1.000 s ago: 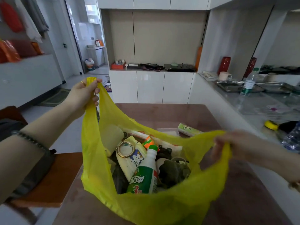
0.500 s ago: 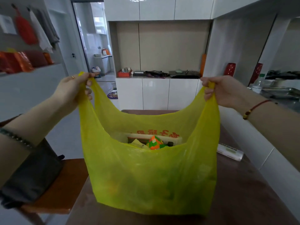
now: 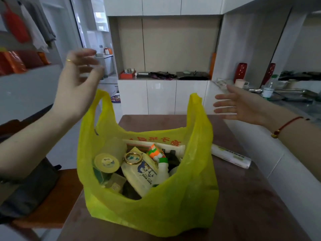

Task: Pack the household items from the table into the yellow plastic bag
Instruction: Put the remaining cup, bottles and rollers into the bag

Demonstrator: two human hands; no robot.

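Both handles released, left hand [image 3: 76, 87] and right hand [image 3: 243, 105] hover spread-fingered, empty, above yellow bag [image 3: 156, 211] holding bottle [image 3: 162, 168], pouch [image 3: 142, 173].

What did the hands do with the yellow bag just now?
They let go. Half a second ago the left hand and right hand gripped the bag by its handles. Now both hands are open and clear of it, and the bag stands by itself on the table, its top open. Unchanged: the things inside stay packed, and the roll lies on the table to the bag's right.
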